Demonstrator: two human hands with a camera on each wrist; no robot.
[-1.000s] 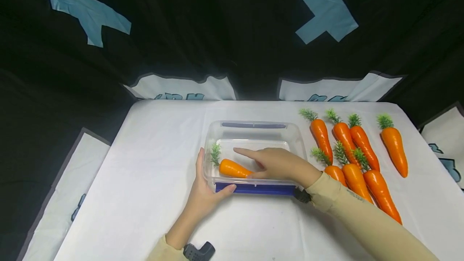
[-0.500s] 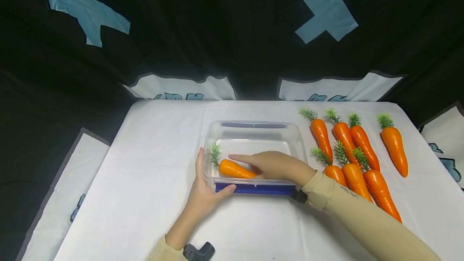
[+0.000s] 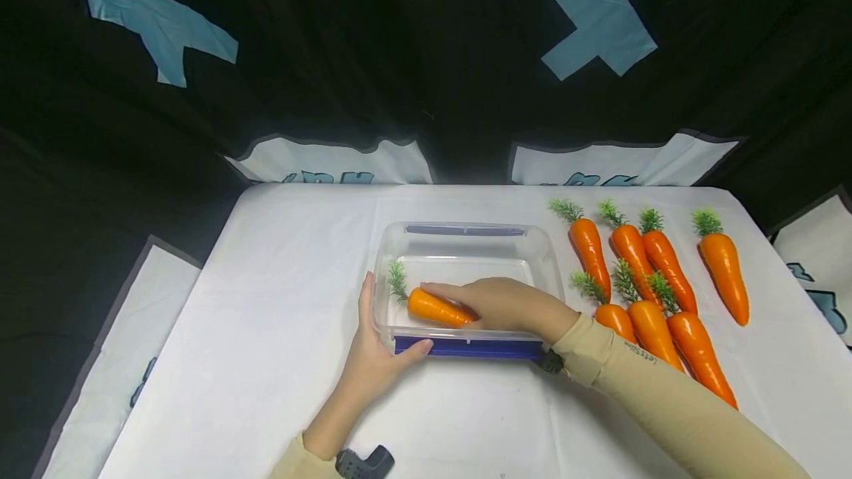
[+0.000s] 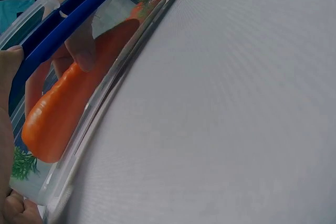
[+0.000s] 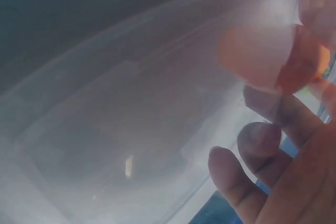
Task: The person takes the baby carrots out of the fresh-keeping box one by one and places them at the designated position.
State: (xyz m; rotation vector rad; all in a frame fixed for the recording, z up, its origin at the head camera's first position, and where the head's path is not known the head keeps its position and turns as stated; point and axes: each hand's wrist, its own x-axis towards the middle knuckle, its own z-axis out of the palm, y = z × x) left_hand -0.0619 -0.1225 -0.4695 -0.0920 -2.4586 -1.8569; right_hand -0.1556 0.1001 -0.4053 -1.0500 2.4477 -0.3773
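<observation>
A clear plastic storage box (image 3: pixel 547 257) with blue latches stands mid-table in the head view. Inside it, near the front wall, lies an orange carrot (image 3: pixel 435 307) with a green leafy top pointing left. My right hand (image 3: pixel 512 305) reaches over the front right part of the box and grips the carrot's narrow end. My left hand (image 3: pixel 373 361) holds the box at its front left corner, thumb at the front latch (image 3: pixel 469 347) and fingers along the left side. Through the box wall, the left wrist view shows the carrot (image 4: pixel 63 114) and right-hand fingers on it.
Several carrots (image 3: pixel 721 272) lie on the white table (image 3: pixel 299 265) right of the box, in two rough rows with their tops toward the back. My right forearm passes close to the front row. Black cloth hangs behind the table.
My right hand has moved slightly left along the carrot, and its index finger has come down onto it. The carrot has shifted a little to the right and back. The left hand stays put.
</observation>
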